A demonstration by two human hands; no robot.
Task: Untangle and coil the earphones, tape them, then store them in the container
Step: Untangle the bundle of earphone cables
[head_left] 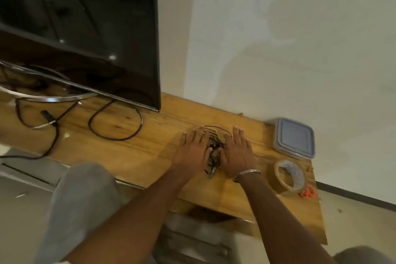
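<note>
the tangled earphones lie between the thumbs. left hand and right hand rest flat on the table, fingers straight, gripping nothing, likely penning the knot. the tape roll and lidded container sit just beyond the right fingers, handy for later.

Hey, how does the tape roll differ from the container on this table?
The container is squarish with rounded corners, closed and grey-blue on top; the tape roll is a round, see-through ring with wood showing through its hole. The container lies farther back; the tape roll lies nearer the person. Both rest on the wooden table, to the right of the right hand, and no hand touches either.
</note>
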